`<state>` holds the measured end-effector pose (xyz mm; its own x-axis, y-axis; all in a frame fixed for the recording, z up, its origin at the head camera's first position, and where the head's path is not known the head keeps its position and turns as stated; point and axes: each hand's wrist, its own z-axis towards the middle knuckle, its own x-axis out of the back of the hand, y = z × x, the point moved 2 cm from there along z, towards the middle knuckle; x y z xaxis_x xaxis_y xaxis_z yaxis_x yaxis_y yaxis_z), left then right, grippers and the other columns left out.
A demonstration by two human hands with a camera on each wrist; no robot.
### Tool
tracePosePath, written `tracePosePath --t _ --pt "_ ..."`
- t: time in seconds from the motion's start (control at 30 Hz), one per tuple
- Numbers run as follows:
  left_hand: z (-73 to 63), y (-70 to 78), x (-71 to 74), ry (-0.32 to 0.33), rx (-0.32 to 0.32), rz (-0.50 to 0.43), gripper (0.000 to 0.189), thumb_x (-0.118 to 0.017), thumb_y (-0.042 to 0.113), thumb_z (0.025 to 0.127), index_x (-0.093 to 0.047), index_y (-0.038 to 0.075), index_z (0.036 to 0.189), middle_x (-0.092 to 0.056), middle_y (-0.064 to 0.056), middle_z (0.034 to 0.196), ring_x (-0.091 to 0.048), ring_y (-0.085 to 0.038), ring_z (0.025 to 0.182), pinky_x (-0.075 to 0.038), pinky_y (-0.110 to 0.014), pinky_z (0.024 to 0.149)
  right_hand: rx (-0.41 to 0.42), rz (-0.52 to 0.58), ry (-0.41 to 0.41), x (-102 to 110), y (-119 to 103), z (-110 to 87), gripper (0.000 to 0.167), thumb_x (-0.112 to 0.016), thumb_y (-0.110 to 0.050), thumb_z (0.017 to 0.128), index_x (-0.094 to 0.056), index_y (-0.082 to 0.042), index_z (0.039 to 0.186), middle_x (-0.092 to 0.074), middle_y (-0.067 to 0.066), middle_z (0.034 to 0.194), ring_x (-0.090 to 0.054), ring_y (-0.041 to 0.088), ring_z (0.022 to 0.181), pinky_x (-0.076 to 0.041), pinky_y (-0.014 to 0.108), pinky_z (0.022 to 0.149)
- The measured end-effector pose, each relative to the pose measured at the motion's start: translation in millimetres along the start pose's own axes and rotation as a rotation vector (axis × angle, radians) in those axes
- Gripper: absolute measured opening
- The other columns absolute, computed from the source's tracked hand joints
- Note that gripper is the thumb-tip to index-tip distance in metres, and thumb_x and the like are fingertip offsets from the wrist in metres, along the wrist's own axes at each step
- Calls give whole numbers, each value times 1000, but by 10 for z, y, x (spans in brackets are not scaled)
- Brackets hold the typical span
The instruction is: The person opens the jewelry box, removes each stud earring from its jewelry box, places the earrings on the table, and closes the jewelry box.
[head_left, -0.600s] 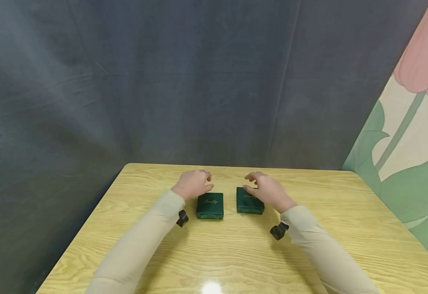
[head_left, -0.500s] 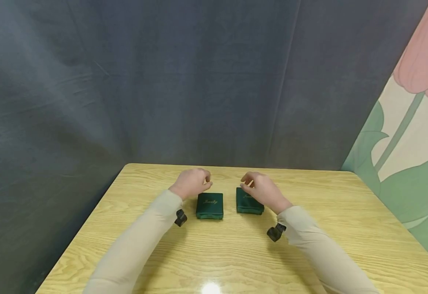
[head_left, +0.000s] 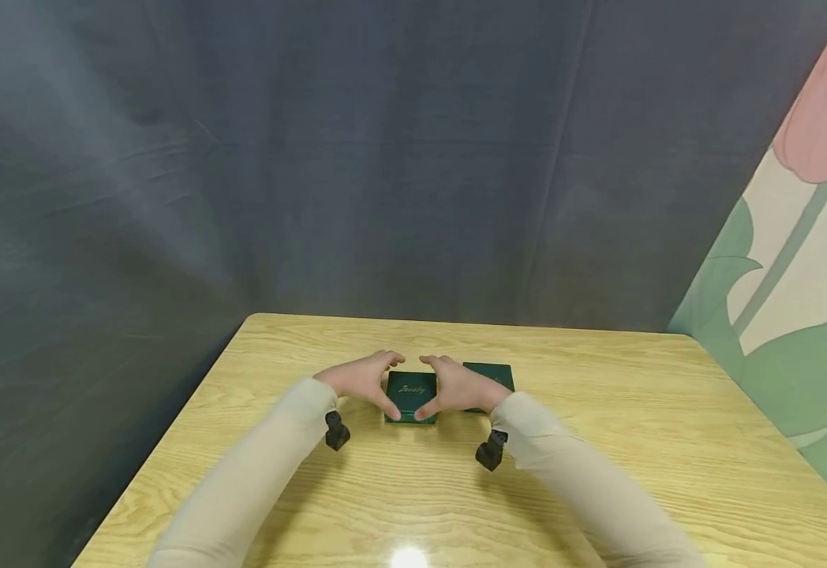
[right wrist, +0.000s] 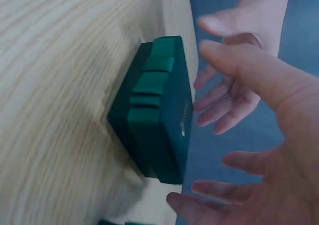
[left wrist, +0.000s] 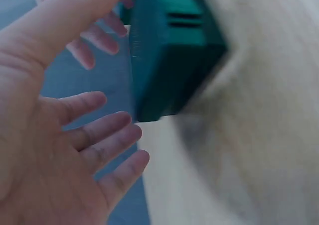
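A flat dark-green box with gold script on its lid [head_left: 412, 386] lies on the wooden table between my two hands. My left hand [head_left: 362, 379] hovers at its left side, fingers spread and thumb toward the near edge. Mirroring it on the right, my right hand [head_left: 458, 386] has its thumb near the same front edge. In the left wrist view the green box [left wrist: 172, 60] stands apart from the left fingers [left wrist: 112, 140]. The right wrist view shows the box's ridged hinge side [right wrist: 152, 85], with a gap to the right hand [right wrist: 264, 185].
A second green box [head_left: 493, 372] sits to the right, partly hidden behind my right hand and wrist. The light wood table [head_left: 399, 481] ends at a dark curtain [head_left: 399, 197]. A flower-painted panel [head_left: 804, 331] stands on the right.
My right hand has moved left, from over the right box to the left box's right side. Both thumbs have come down toward that box's near edge, and the fingers have spread wider.
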<state>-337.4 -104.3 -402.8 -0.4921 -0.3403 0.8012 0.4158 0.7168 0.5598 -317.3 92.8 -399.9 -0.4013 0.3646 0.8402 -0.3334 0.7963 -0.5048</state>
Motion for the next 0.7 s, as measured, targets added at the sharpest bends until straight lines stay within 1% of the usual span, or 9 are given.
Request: tracePosePath --t 0.07,0.2,0.33,0.43,0.53,0.63,0.7 --pt "15 -30 -59 -21 7 -1 107 -86 41 70 -24 8 151 -35 -11 147 -43 -27 131 -39 -45 104 -13 -25 -33 -37 -17 42 107 -83 -44 73 -22 -8 154 -31 20 151 -42 35 133 -40 52 102" --pt "40 -63 -138 -28 34 -38 110 -89 35 68 -23 6 151 -38 -11 141 -48 -24 123 -42 -43 101 -45 -64 -67 -91 -37 103 111 -85 -42 70 -21 -7 154 -35 19 148 -49 32 125 -43 49 98" --pt "75 -98 -198 -20 38 -17 107 -89 33 68 -26 7 150 -40 -10 139 -48 -23 121 -42 -41 101 -68 -86 -74 -119 -39 152 110 -87 -39 70 -23 -8 153 -36 17 146 -49 31 123 -43 49 98" --pt "109 -116 -232 -4 21 -7 103 -89 33 68 -29 7 147 -43 -9 136 -49 -22 119 -42 -40 99 -71 -88 -66 -133 -20 179 107 -88 -36 69 -26 -8 152 -39 17 142 -50 30 120 -43 49 98" --pt "128 -112 -247 15 4 -7 99 -89 34 67 -32 9 145 -44 -7 134 -50 -20 116 -44 -40 98 -58 -81 -51 -134 8 178 103 -89 -34 68 -31 -7 149 -42 16 135 -53 28 114 -45 47 95" --pt "117 -63 -234 34 -27 -5 96 -89 34 68 -34 11 143 -43 -5 133 -49 -20 115 -44 -39 97 -38 -79 -25 -84 13 121 100 -89 -34 67 -35 -6 146 -44 15 131 -54 26 109 -46 45 93" --pt "90 7 -206 53 -56 6 94 -88 33 69 -35 12 143 -43 -5 133 -48 -20 117 -43 -40 98 -23 -87 -4 -14 -8 45 99 -89 -35 67 -36 -6 145 -45 16 131 -54 26 107 -47 44 92"
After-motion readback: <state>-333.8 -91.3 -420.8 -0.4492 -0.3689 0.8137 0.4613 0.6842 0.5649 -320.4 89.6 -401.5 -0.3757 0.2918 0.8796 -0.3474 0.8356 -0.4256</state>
